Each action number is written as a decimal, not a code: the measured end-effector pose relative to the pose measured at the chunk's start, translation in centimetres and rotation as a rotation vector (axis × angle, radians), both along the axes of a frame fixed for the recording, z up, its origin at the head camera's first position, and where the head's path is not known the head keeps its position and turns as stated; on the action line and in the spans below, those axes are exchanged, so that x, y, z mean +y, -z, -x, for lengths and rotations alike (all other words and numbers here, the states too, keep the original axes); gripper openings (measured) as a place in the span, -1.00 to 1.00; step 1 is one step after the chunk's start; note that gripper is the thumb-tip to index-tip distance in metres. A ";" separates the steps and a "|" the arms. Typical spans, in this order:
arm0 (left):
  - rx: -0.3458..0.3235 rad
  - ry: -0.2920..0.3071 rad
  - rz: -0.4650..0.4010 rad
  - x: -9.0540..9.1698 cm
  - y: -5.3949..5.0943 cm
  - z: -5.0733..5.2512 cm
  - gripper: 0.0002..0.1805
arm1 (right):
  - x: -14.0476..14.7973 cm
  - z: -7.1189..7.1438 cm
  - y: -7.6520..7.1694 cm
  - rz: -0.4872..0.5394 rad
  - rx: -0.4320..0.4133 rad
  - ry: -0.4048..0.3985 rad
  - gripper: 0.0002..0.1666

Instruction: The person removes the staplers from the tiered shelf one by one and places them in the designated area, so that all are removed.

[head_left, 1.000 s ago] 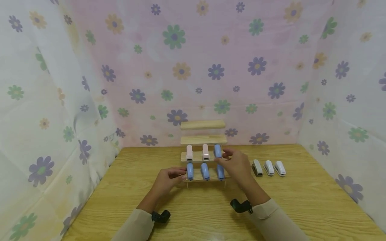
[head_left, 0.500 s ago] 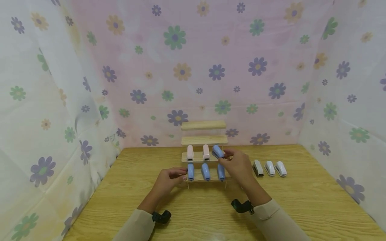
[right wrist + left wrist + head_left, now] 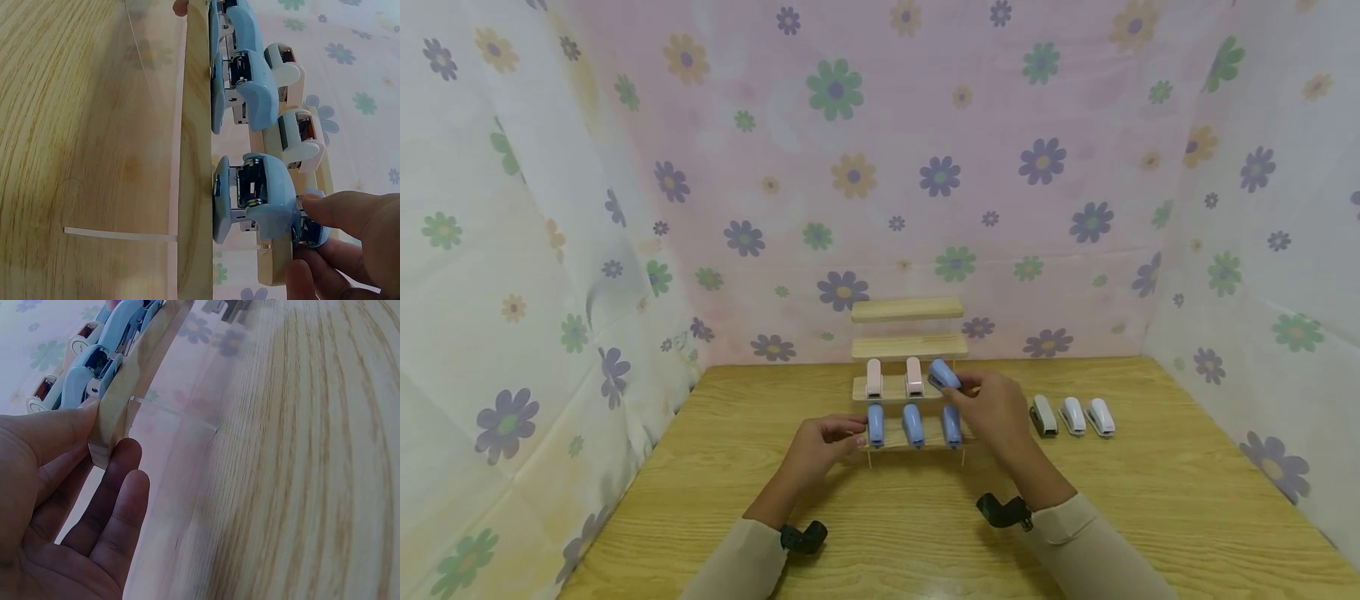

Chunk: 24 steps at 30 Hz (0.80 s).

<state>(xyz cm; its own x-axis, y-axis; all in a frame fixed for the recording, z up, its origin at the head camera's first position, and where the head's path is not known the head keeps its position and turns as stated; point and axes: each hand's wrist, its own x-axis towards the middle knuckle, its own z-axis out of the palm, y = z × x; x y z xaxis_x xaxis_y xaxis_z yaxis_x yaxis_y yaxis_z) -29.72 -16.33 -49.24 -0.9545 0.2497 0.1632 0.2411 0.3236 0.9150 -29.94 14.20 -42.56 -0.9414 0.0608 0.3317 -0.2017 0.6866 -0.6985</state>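
Note:
My right hand (image 3: 996, 412) pinches a blue stapler (image 3: 943, 373) between thumb and fingers at the right end of the stand's second step from the bottom. That stapler sits turned at an angle, and in the right wrist view the fingers partly cover it. On the same step stand two pink staplers (image 3: 874, 379). Three blue staplers (image 3: 913, 426) line the lowest step. My left hand (image 3: 812, 450) grips the left end of this lowest wooden step (image 3: 119, 419), thumb near the leftmost blue stapler (image 3: 78, 378).
The tiered wooden stand (image 3: 908, 346) has clear side supports and two bare upper steps. To its right on the table (image 3: 880, 533) lie a grey stapler (image 3: 1043, 416) and two white staplers (image 3: 1072, 416). Flowered cloth (image 3: 895, 167) encloses the back and sides.
In my right hand the blue stapler has turned from straight to slanted, its front end swinging right. The left hand stays at the stand's lowest step.

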 end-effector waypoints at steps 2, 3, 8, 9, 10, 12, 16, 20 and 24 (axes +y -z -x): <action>-0.002 -0.011 -0.010 0.1 -0.1 0.0 -0.80 | 0.1 0.0 -0.2 -0.001 0.003 -0.001 -0.69; -0.004 -0.017 -0.013 0.1 -0.2 -0.1 -0.80 | 0.0 0.0 -0.2 -0.003 0.004 0.001 -0.70; -0.012 -0.038 -0.026 0.2 -0.3 -0.1 -0.81 | 0.1 0.1 -0.4 -0.014 0.012 0.005 -0.71; -0.013 -0.037 -0.026 0.2 -0.2 -0.1 -0.81 | 0.2 0.0 -0.4 -0.014 0.010 0.005 -0.71; -0.014 -0.034 -0.029 0.2 -0.2 -0.1 -0.81 | 0.2 0.0 -0.4 -0.013 0.007 0.005 -0.70; -0.017 -0.030 -0.038 0.3 -0.3 -0.1 -0.81 | 0.4 0.0 -0.5 -0.017 0.003 0.001 -0.70; -0.016 -0.025 -0.037 0.3 -0.3 -0.2 -0.80 | 0.5 -0.1 -0.6 -0.037 -0.008 -0.001 -0.69; -0.007 -0.015 -0.026 0.1 -0.2 -0.2 -0.80 | 0.4 -0.1 -0.8 -0.068 -0.014 -0.009 -0.56; -0.012 0.002 -0.033 0.0 -0.1 0.0 -0.80 | 0.4 0.0 -0.5 -0.076 -0.001 -0.017 -0.49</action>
<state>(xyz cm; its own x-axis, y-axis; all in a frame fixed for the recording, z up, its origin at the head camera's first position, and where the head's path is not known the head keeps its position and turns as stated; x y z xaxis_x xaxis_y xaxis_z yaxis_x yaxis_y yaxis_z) -29.71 -16.32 -49.19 -0.9557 0.2467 0.1604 0.2312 0.2925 0.9279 -29.92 14.58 -42.03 -0.9425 0.0191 0.3336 -0.2132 0.7342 -0.6446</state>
